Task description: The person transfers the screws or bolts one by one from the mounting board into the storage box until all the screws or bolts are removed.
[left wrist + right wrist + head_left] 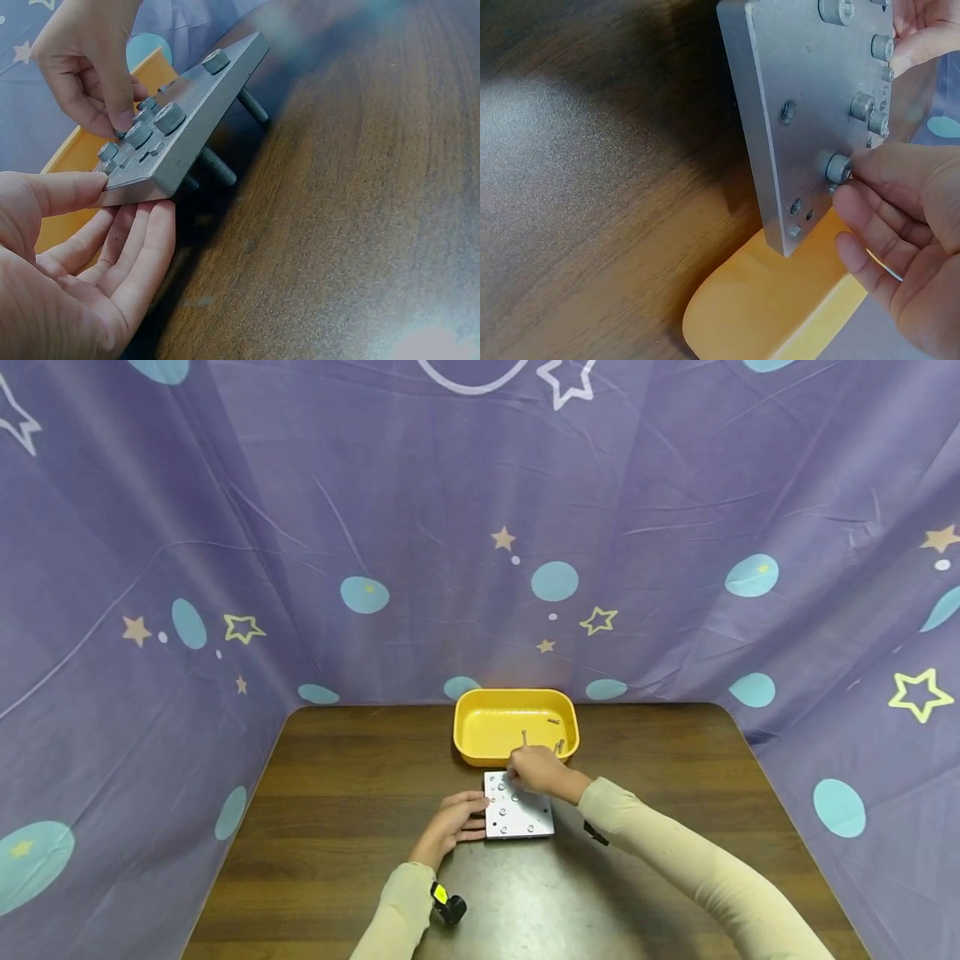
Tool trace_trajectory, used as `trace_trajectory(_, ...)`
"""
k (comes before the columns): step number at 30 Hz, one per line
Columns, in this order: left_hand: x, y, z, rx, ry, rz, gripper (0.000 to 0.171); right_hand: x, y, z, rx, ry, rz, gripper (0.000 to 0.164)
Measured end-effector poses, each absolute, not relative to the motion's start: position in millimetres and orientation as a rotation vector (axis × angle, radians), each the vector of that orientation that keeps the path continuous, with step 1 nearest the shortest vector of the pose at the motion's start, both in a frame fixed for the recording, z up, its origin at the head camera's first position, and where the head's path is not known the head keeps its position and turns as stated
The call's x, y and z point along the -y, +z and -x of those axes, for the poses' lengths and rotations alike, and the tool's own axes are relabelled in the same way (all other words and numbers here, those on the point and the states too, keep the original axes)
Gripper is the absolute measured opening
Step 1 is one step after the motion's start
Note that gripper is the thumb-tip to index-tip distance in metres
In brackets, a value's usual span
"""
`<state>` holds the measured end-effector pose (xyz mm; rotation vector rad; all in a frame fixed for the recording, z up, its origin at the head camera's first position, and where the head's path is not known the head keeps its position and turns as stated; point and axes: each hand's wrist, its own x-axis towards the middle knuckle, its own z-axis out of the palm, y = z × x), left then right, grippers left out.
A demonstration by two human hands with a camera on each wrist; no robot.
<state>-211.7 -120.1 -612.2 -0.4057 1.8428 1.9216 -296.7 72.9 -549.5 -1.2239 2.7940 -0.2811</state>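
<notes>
A grey metal plate (528, 818) carries several socket-head bolts of different sizes, and some bare holes. Shanks of several bolts stick out below it in the left wrist view. My left hand (452, 823) grips the plate's left edge, thumb on the top face and fingers underneath (154, 247). Over the far part of the plate, my right hand (538, 768) pinches a small bolt (834, 189) close to the plate's face. That bolt is mostly hidden by the fingertips. Right beside it stands a larger bolt (839, 169).
Just beyond the plate sits a yellow tray (465, 700) with a few loose bolts (558, 747) inside. The brown wooden table (337, 810) meets a purple patterned curtain (420, 635) at the back and sides.
</notes>
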Motion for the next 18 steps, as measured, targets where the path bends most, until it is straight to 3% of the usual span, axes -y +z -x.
trace_trajectory(8, 119.7, -611.7, 210.7, -1.845, 1.919, 0.395, 0.047, -74.1, -554.4, 295.6, -2.793, -0.336, 1.259, 0.046)
trace_trajectory(18, 119.6, -610.5, 210.1, -1.845, 1.924, 0.397, 0.048, -73.4, -557.5, 296.2, -2.794, -0.295, 1.274, 0.037)
